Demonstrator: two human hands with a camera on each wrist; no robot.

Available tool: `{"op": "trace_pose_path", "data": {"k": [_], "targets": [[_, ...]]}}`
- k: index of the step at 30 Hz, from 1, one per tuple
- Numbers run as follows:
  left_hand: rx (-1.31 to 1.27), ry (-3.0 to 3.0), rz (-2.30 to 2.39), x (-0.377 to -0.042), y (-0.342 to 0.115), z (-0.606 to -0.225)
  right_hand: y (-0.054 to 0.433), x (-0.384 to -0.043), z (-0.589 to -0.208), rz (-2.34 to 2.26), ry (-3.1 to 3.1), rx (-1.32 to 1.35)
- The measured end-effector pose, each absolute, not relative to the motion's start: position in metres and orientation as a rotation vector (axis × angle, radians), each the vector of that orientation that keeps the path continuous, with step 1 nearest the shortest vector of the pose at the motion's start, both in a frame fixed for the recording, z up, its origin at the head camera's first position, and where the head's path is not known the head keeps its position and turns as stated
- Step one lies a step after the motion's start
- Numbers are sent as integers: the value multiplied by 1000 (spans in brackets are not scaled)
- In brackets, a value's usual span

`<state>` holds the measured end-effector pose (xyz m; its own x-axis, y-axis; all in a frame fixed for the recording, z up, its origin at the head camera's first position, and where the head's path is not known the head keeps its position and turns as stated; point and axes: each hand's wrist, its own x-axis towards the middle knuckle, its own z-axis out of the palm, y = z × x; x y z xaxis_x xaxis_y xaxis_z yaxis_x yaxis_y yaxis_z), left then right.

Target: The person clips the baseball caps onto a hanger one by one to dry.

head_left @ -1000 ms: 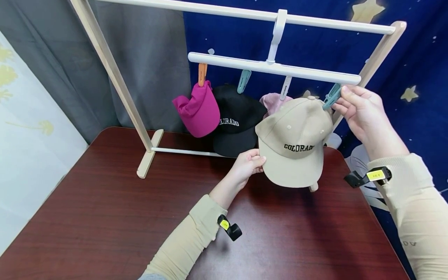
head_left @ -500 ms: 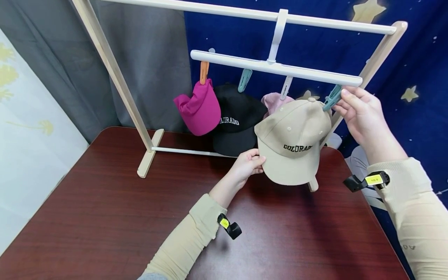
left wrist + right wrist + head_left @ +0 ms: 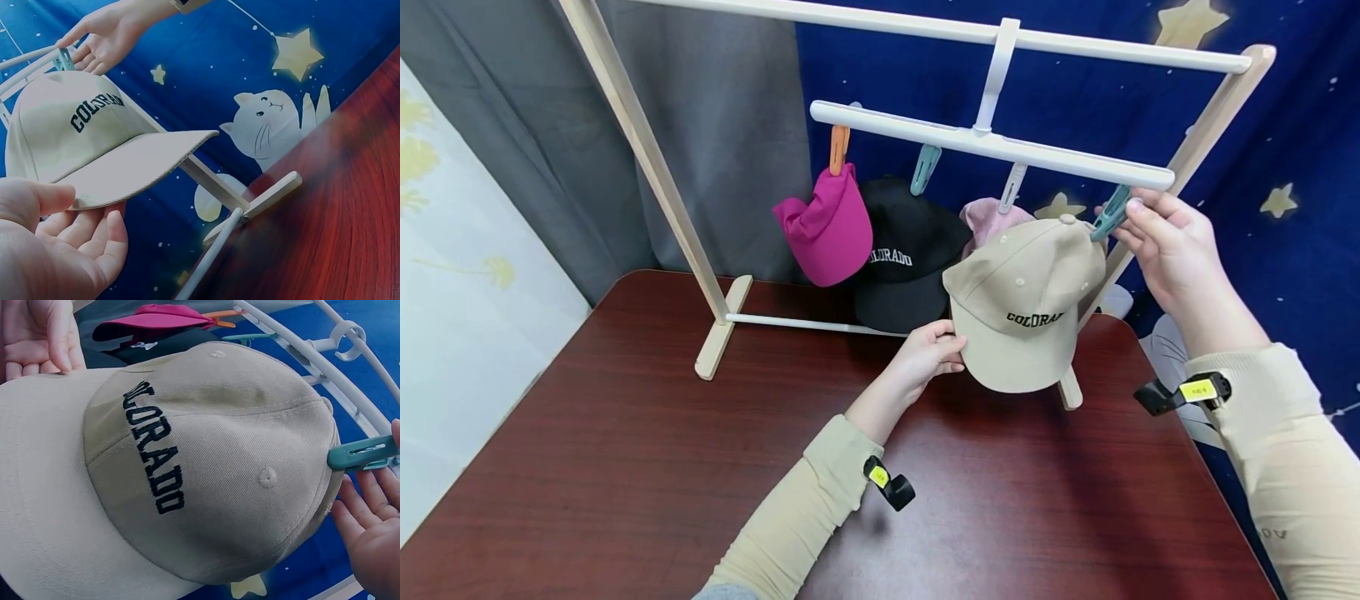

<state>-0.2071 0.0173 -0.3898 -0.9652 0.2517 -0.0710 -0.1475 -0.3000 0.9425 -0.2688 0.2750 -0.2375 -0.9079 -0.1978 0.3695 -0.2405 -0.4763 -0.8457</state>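
Observation:
A beige cap (image 3: 1024,283) lettered COLORADO hangs at the right end of a white clip hanger (image 3: 992,143), its brim downward. My left hand (image 3: 922,358) pinches the brim's left edge between thumb and fingers, as the left wrist view also shows. At the cap's right rear edge, a teal clip (image 3: 362,453) has its jaws over the fabric. Thumb and fingers of my right hand (image 3: 1172,242) pinch that clip's upper end, just under the hanger bar. The back of the cap is hidden in the head view.
Left along the hanger, a magenta cap (image 3: 827,229), a black cap (image 3: 906,258) and a partly hidden pink cap (image 3: 988,218) hang from clips. A wooden rack (image 3: 647,150) carries the hanger and stands on a dark red table (image 3: 625,467). Behind is a blue star-patterned curtain (image 3: 895,75).
The beige cap and the teal clip have shifted slightly left, with my right hand following. The hanger's left end has risen a little. Both hands keep their holds.

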Motion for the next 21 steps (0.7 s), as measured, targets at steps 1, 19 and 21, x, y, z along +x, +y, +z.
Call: {"op": "trace_pose_path", "data": {"k": [1,19,21], "targets": [[129,1689,2342,-207,17,-390,275,-268,-238,2571,-1616,669],[131,1675,2325,-204,14,-393,282,-263,-250,2377,-1796,577],[143,1666,2325,-204,13,-394,283,-263,-252,2383,-1784,555]]}}
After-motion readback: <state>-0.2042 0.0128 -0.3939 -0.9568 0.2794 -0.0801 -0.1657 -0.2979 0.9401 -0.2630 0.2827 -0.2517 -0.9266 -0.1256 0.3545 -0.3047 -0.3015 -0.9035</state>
